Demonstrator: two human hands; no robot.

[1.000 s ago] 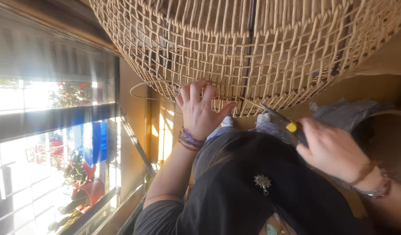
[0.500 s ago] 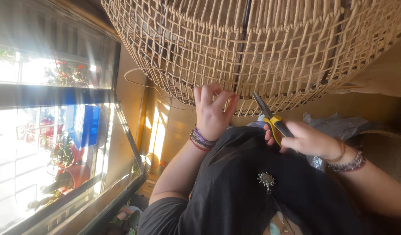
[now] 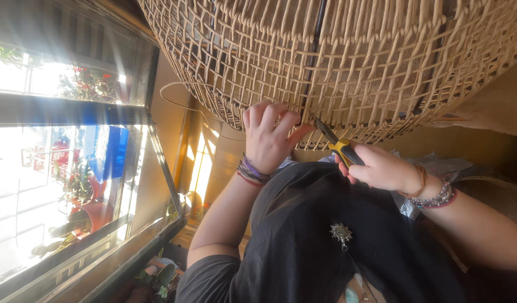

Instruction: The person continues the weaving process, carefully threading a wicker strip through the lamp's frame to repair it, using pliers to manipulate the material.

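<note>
At the far left stands a large window (image 3: 62, 168) with bright daylight behind it, and red-flowered plants (image 3: 84, 196) beyond the glass. A few green leaves (image 3: 160, 276) sit low by the window frame.

Toward the middle, the left hand (image 3: 268, 137) reaches up to the lower edge of a big woven wicker basket (image 3: 348, 62), whose open lattice of pale strands fills the top of the view. The hand is partly curled: its fingers (image 3: 269, 111) press against the weave at the rim, and the thumb stretches out toward the right, touching the strands near the tool's tip. It grips nothing whole; it pinches or steadies the weave. Several cord bracelets (image 3: 250, 171) circle its wrist.

Just to the right, the right hand (image 3: 376, 167) is closed around the yellow handles of a pair of pliers (image 3: 336, 141). The dark nose of the tool points up and left, meeting the basket's rim right beside the left thumb. Beaded bracelets (image 3: 435, 193) sit on this wrist.

Below both hands is the person's dark shirt (image 3: 326, 247), with a small metal pendant (image 3: 341, 232) lying on it.
</note>
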